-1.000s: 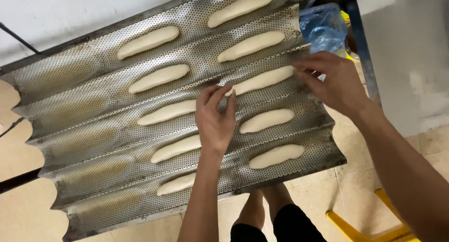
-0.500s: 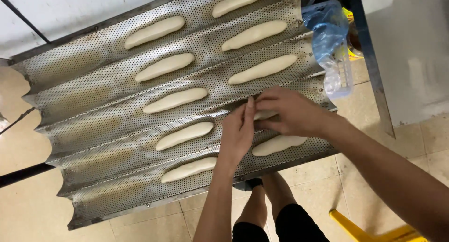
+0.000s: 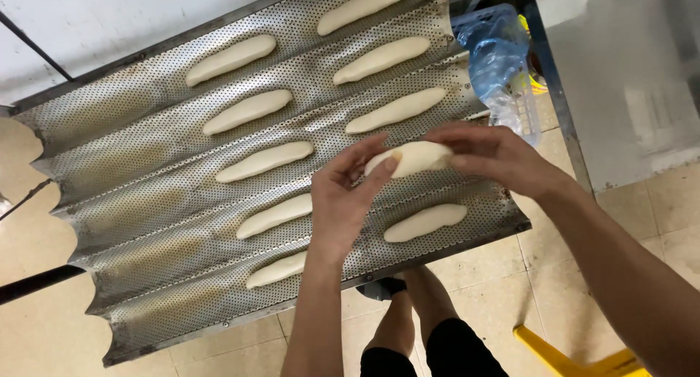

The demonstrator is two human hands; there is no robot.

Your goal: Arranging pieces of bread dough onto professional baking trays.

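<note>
Head view, looking down. Nearest the viewer, the person's legs stand on the tiled floor (image 3: 240, 348), with a yellow stool (image 3: 576, 359) at lower right. Above them, the left hand (image 3: 343, 198) and right hand (image 3: 496, 154) together lift one dough piece (image 3: 412, 157) clear of the perforated baguette tray (image 3: 146, 165): each grip is closed lightly on an end of the dough, the left fingertips (image 3: 386, 165) under its near end, the right hand cupping the far end. The piece hangs just above the fourth channel, right-hand side, whose spot lies vacant beneath it.

Nine further dough pieces rest in the channels: one in the front channel at right (image 3: 425, 222), four down the left column behind it, and the remainder toward the back. A bag of blue plastic (image 3: 499, 63) lies at the tray's far right corner, beside a steel counter (image 3: 620, 78).

Handling note: soft dough of this kind probably stretches if held by the ends alone; supporting it from below with flat fingers, and laying it lengthwise along the channel trough, parallel with its neighbours, should keep the shape even.
</note>
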